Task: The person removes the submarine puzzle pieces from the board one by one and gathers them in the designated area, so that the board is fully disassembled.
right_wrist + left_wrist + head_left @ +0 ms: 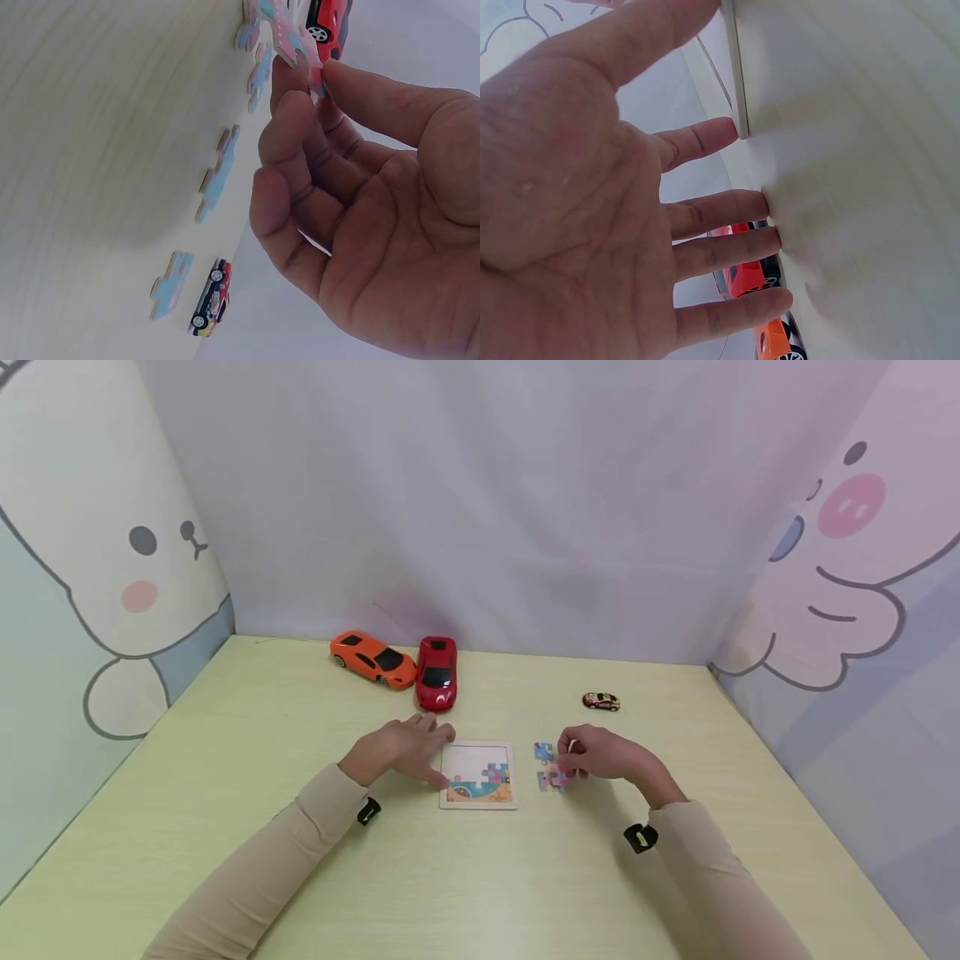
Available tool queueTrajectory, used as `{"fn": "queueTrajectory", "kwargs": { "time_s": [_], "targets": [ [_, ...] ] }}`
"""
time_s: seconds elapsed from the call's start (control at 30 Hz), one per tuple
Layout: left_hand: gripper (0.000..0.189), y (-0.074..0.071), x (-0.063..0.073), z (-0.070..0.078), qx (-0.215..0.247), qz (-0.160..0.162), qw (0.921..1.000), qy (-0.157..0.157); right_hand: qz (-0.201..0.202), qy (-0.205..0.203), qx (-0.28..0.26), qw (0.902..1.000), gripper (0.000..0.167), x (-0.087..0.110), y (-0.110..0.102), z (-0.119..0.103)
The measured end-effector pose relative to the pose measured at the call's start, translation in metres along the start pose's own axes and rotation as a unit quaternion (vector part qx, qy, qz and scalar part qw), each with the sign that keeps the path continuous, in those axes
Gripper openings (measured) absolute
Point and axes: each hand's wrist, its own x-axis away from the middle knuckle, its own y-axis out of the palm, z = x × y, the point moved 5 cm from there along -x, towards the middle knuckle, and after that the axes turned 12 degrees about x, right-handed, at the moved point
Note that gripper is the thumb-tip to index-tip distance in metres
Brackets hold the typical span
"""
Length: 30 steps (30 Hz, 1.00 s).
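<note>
A square jigsaw puzzle board (pixel 480 806) with a pale rim lies on the table, its lower part filled with a beach-coloured picture and more pieces at the right side. My left hand (pixel 405 749) rests at the board's left edge. In the left wrist view its fingers are extended, with the index fingertip (pixel 724 133) at the board's corner and the thumb over its edge. To the right of the board, my right hand (pixel 603 752) pinches a pink and blue puzzle piece (pixel 289 37) between thumb and fingers. Loose blue puzzle pieces (pixel 543 752) lie beside that hand.
At the back left stand an orange toy car (pixel 371 658) and a red toy car (pixel 437 675), the red one just beyond my left hand. A small patterned toy car (pixel 602 701) sits behind my right hand. A pale curtain (pixel 480 527) closes the table's far side.
</note>
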Motion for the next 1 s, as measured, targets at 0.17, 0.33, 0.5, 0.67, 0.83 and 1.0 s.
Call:
{"fn": "queueTrajectory", "kwargs": {
  "time_s": [0.17, 0.33, 0.5, 0.67, 0.83, 1.0],
  "targets": [
    [0.069, 0.001, -0.001, -0.002, 0.002, -0.002, 1.0000, 0.004, 0.004, 0.013, 0.000, 0.9999, 0.008, 0.006, -0.002, 0.012],
    [0.069, 0.001, -0.002, -0.003, 0.002, -0.002, 1.0000, 0.003, 0.013, 0.024, 0.011, 0.9996, 0.009, 0.011, -0.004, 0.023],
    [0.069, 0.000, -0.002, -0.002, -0.001, -0.002, 1.0000, 0.000, 0.021, 0.036, 0.030, 0.9986, 0.008, 0.012, -0.003, 0.029],
    [0.070, 0.001, -0.002, -0.003, 0.001, -0.004, 1.0000, 0.000, 0.017, 0.058, 0.034, 0.9976, 0.008, 0.010, -0.001, 0.032],
    [0.070, 0.002, -0.004, -0.003, 0.004, -0.005, 1.0000, -0.001, 0.018, 0.075, 0.041, 0.9962, 0.008, 0.009, 0.001, 0.036],
    [0.071, 0.001, -0.004, -0.003, 0.001, -0.003, 1.0000, -0.002, 0.025, 0.075, 0.057, 0.9952, 0.008, 0.008, 0.000, 0.037]
  ]
}}
